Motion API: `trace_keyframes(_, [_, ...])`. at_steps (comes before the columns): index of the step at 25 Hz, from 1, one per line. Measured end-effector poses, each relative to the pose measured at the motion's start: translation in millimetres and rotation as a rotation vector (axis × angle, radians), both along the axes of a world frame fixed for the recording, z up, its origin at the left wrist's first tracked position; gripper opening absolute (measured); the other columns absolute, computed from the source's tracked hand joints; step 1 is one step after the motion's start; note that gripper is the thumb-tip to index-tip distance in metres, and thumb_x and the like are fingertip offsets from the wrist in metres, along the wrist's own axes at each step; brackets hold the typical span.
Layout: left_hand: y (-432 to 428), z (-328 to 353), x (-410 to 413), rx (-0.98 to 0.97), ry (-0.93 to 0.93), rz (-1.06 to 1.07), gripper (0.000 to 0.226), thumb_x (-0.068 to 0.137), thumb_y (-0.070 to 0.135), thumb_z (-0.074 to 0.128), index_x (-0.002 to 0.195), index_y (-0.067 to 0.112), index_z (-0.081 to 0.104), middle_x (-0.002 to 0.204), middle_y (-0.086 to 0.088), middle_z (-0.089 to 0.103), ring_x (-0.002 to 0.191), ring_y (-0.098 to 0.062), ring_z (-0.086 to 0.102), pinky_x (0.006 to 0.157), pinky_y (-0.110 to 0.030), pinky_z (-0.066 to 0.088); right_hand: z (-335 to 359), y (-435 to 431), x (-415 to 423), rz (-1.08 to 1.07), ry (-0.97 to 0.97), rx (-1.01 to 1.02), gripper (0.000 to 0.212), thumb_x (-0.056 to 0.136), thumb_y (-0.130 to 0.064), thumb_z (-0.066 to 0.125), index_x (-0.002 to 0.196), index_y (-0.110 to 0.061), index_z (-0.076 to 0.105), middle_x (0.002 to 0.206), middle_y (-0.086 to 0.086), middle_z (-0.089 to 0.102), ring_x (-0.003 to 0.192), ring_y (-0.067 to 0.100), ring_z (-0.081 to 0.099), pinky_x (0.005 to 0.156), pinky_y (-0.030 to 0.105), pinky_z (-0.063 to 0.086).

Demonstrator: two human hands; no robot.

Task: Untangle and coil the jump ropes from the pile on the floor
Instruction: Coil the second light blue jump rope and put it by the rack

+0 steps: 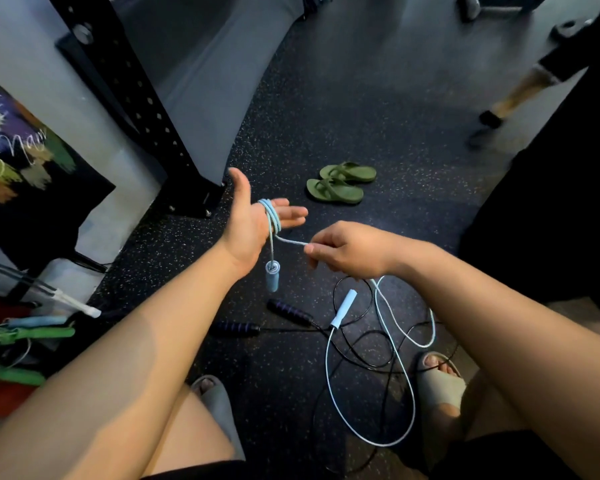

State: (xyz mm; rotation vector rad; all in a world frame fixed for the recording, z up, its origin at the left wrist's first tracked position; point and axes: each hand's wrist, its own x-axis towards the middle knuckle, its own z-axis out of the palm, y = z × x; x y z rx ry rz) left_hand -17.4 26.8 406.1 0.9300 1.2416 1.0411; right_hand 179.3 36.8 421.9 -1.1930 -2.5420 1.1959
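Coiling the light-blue jump rope [272, 216] as hand-wraps: a few turns sit round the straight fingers of the left hand [253, 220], which is flat, palm up, thumb raised, just left of the green flip-flops [340, 183] and nearer the camera. One pale-blue handle [272, 276] hangs free below that palm. The right hand [347, 251], nearer than the flip-flops, has fingertips pinched on the cord right after the last turn. The slack drops to the floor [326, 116] well on the near side of the flip-flops, where the second blue handle [343, 308] lies and the cord crosses a thin black rope [357, 344] with purple-banded handles [289, 311]. Handling guess: cord is light, limp, probably smooth plastic, so wraps may slip off straight fingers unless kept taut. The dangling handle looks like the only real weight and will swing. Best grip is a sliding pinch on the cord near the wraps; take the floor handle last. Expect snags at the black-rope crossings. Text: a poster [21, 154] far left of the flip-flops has white script, roughly "Naw", rest cut off. No brand readable on any handle.
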Motion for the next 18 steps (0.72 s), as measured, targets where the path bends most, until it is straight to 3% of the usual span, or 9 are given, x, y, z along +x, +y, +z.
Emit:
trace_keyframes(3, [-6,-2,6,-0.083,0.098,-0.283,0.131,0.066,0.09,-0.009,0.122,-0.004,0.064,0.117,-0.025,0.07,0.122,-0.031,0.063,0.121,-0.049,0.025,19,5,5,0.036,0.04,0.216,0.036,0.103,-0.038,0.05,0.08,-0.018,0.07,0.057,-0.009,0.052,0.05,0.003,0.048,0.05,0.015,0.033])
trace_keyframes(5, [-12,3,11,-0.106,0.116,-0.455,0.138,0.064,0.089,-0.01,0.126,-0.013,0.059,0.102,-0.026,0.071,0.109,-0.036,0.067,0.111,-0.043,0.038,24,9,9,0.021,0.098,0.278,0.035,0.1,-0.038,0.056,0.075,-0.015,0.067,0.055,-0.01,0.051,0.051,0.001,0.049,0.05,0.016,0.03])
trace_keyframes(7, [-18,10,16,-0.14,0.109,-0.584,0.138,0.065,0.089,-0.013,0.117,-0.016,0.06,0.087,-0.022,0.071,0.098,-0.039,0.068,0.101,-0.038,0.044,27,15,16,-0.011,0.178,0.243,0.032,0.095,-0.039,0.065,0.072,-0.016,0.065,0.054,-0.011,0.05,0.05,0.004,0.045,0.05,0.015,0.03])
trace_keyframes(9, [-22,17,20,-0.153,0.045,-0.674,0.132,0.064,0.089,-0.014,0.097,-0.012,0.065,0.084,-0.015,0.071,0.092,-0.04,0.067,0.098,-0.036,0.045,22,22,21,-0.061,0.305,0.119,0.029,0.088,-0.036,0.074,0.069,-0.017,0.063,0.052,-0.014,0.049,0.05,0.002,0.04,0.051,0.014,0.031])
trace_keyframes(11, [-24,23,20,-0.14,-0.05,-0.691,0.129,0.063,0.09,-0.014,0.088,-0.01,0.063,0.08,-0.009,0.069,0.08,-0.035,0.067,0.094,-0.036,0.046,9,27,22,-0.108,0.433,0.013,0.028,0.087,-0.029,0.075,0.07,-0.01,0.064,0.056,-0.016,0.051,0.054,0.0,0.04,0.055,0.018,0.033])
trace_keyframes(14, [-23,26,18,-0.133,-0.206,-0.614,0.126,0.059,0.096,-0.009,0.089,-0.004,0.062,0.061,-0.01,0.063,0.067,-0.031,0.066,0.089,-0.037,0.049,-22,23,15,-0.253,0.537,-0.103,0.044,0.096,-0.027,0.063,0.075,0.011,0.055,0.057,-0.005,0.045,0.054,0.008,0.037,0.052,0.025,0.03])
trace_keyframes(16, [-20,25,17,-0.107,-0.289,-0.511,0.127,0.061,0.098,-0.007,0.087,-0.003,0.065,0.062,-0.011,0.063,0.069,-0.031,0.066,0.087,-0.035,0.052,-40,14,8,-0.347,0.549,-0.168,0.05,0.102,-0.034,0.053,0.079,0.012,0.053,0.062,0.007,0.04,0.056,0.019,0.033,0.053,0.032,0.029])
trace_keyframes(18, [-19,24,16,-0.06,-0.381,-0.396,0.125,0.064,0.099,-0.002,0.092,-0.002,0.067,0.069,-0.012,0.065,0.077,-0.033,0.066,0.091,-0.037,0.051,-53,7,0,-0.381,0.541,-0.245,0.044,0.105,-0.034,0.046,0.081,0.001,0.058,0.067,0.011,0.04,0.057,0.023,0.032,0.052,0.034,0.03])
